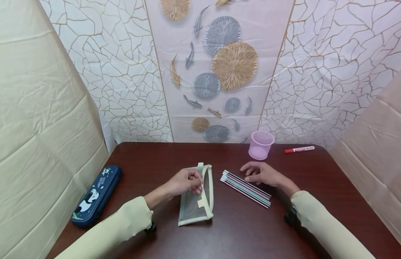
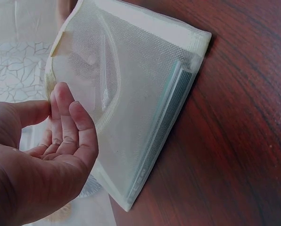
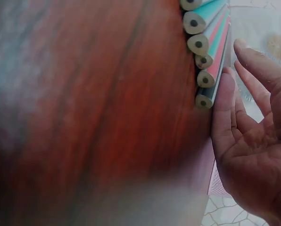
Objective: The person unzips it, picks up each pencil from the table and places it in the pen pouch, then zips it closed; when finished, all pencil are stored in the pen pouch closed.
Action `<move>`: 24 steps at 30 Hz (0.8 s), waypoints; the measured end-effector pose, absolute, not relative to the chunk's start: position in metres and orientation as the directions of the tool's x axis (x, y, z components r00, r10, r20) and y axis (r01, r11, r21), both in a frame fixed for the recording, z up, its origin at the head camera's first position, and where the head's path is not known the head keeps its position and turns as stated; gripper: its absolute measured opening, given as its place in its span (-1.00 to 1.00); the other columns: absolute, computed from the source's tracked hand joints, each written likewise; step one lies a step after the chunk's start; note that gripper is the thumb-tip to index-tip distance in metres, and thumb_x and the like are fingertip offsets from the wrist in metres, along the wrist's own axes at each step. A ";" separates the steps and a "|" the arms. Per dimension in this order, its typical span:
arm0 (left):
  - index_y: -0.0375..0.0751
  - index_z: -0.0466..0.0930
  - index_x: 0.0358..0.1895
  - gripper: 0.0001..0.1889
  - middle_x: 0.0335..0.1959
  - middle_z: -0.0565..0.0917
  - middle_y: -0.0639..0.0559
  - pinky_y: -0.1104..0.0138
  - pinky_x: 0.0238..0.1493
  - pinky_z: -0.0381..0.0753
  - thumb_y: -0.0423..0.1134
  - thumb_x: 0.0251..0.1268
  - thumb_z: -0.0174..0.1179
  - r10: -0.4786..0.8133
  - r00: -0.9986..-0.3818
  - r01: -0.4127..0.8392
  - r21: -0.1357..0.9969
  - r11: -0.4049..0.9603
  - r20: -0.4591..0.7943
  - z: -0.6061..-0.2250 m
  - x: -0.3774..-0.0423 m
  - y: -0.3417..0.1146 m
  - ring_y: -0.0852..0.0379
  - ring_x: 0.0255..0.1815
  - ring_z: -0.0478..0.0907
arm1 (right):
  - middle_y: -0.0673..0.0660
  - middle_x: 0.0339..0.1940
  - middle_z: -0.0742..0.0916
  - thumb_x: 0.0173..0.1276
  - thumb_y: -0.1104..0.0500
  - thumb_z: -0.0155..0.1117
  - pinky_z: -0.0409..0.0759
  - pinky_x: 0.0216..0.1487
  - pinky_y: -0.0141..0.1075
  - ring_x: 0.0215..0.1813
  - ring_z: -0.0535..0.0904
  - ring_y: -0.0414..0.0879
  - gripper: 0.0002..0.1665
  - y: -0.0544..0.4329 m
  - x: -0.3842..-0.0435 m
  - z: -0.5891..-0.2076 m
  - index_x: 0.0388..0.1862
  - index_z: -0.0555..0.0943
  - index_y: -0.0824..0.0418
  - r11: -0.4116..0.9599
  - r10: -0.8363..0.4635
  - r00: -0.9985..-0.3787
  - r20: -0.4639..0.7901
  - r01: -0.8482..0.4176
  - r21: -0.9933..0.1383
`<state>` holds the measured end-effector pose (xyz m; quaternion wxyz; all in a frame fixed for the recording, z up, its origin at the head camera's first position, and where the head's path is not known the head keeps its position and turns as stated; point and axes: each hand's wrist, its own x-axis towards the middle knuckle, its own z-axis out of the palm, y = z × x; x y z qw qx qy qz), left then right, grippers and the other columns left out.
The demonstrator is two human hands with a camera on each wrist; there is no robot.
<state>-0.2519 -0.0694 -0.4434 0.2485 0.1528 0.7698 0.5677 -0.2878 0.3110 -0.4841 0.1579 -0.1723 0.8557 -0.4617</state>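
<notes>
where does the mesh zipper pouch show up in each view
Head: the mesh zipper pouch is lower centre, its edge pinched by the left hand.
Left wrist: across the middle, reaching from the top edge nearly to the bottom.
Right wrist: not in it.
Shared landmark: the dark red-brown table, visible in all three.

This looks like a small indoor desk nook, walled in by cloth, though whether it belongs to a home or an office cannot be told. A dark wood-grain table stands against a decorative backdrop printed with fish, round fan-like discs and, on both flanks, gold crackle lines over white. Creased cream cloth hangs at the left, beige cloth at the right. The tabletop holds study things — pencils, a mesh pouch, a panda-printed blue case and a red-and-white marker.
</notes>
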 end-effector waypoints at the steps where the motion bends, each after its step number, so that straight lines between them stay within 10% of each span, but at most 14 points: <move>1: -0.33 0.61 -0.14 -0.87 -0.39 0.79 -0.05 0.20 -0.16 0.82 -0.30 0.53 0.25 0.518 -0.830 -0.047 0.951 0.307 -0.208 -0.443 -0.252 -0.069 0.16 -0.39 0.77 | 0.35 -0.04 0.70 0.41 0.20 0.48 0.70 -0.31 -0.18 -0.15 0.59 0.05 -0.52 0.310 -0.288 -0.483 0.27 0.63 0.26 0.523 -0.446 -0.888 -0.110 -0.159 -0.837; 24: -0.38 0.60 -0.14 -0.88 -0.42 0.76 -0.02 0.21 -0.17 0.83 -0.35 0.53 0.22 0.550 -0.817 -0.026 0.963 0.268 -0.175 -0.443 -0.250 -0.068 0.17 -0.42 0.76 | 0.19 -0.17 0.73 0.25 0.40 0.46 0.59 -0.34 -0.29 -0.33 0.58 -0.08 -0.54 0.296 -0.289 -0.468 0.13 0.71 0.12 0.738 -0.437 -0.897 -0.065 -0.316 -0.597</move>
